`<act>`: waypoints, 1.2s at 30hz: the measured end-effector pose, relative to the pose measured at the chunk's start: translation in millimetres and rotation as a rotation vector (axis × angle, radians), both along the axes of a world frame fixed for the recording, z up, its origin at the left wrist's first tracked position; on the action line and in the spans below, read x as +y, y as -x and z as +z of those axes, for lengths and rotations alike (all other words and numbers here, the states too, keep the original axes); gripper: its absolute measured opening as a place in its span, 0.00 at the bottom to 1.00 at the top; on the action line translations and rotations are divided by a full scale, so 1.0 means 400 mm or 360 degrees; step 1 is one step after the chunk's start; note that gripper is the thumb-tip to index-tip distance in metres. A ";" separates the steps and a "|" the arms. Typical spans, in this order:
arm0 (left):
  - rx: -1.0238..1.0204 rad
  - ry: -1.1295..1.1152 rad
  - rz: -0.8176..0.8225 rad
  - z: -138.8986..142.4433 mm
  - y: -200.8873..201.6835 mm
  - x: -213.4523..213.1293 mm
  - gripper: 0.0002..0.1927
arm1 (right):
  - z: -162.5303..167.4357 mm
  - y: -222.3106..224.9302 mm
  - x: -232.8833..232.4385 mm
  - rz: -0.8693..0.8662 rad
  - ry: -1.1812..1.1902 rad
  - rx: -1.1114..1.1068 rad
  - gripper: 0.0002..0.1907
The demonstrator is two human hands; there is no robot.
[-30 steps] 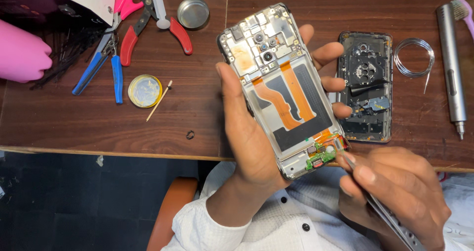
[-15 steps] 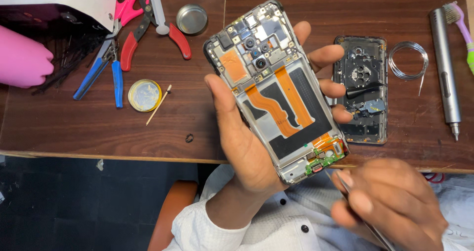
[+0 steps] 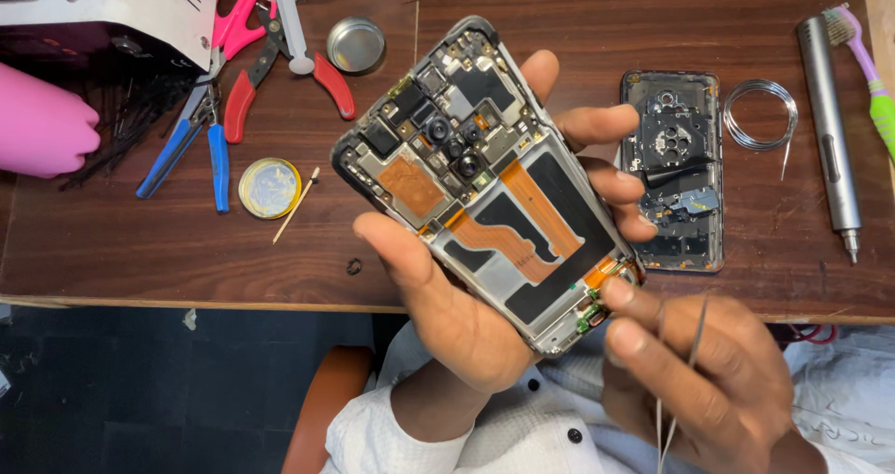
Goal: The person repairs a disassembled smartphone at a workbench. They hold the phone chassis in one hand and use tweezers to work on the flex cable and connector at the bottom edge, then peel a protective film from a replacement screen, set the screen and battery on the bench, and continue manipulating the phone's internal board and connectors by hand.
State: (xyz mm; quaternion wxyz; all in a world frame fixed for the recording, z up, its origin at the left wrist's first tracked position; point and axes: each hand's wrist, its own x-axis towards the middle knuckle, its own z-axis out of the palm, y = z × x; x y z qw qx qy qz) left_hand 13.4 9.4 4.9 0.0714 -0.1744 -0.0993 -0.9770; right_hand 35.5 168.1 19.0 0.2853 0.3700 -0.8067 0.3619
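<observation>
An opened smartphone with its back removed, showing copper-coloured foil, orange flex cables and camera modules (image 3: 485, 180), is held tilted above the dark brown wooden table (image 3: 140, 250) by the left hand (image 3: 466, 316). It is gripped from below, with the thumb laid along its left edge and the fingers (image 3: 597, 120) wrapped around its right edge. A pair of thin metal tweezers (image 3: 695, 343) is pinched in the closed fingers of the right hand (image 3: 699, 381), just beside the phone's lower corner, where a small green circuit board is seen; whether that board is touched cannot be told.

On the table to the right, a detached black phone back frame (image 3: 673, 171) is laid flat, with a coil of silver wire (image 3: 760, 115) just beside it and a grey cylindrical electric screwdriver (image 3: 830, 129) further right. To the left, red-handled pliers (image 3: 247, 92), blue-handled cutters (image 3: 186, 148) and a small round open tin (image 3: 269, 187) are seen.
</observation>
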 end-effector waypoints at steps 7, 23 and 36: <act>-0.0033 -0.0160 -0.0036 0.010 0.005 -0.004 0.54 | -0.029 0.007 0.024 0.0273 -0.0170 0.0165 0.16; -0.0206 -0.0270 -0.0017 0.045 0.021 -0.039 0.48 | 0.022 -0.016 0.024 0.0208 0.0837 -0.0839 0.15; -0.0295 -0.0176 -0.0056 0.049 0.023 -0.046 0.46 | 0.043 0.040 0.029 0.0032 0.0185 -0.0460 0.10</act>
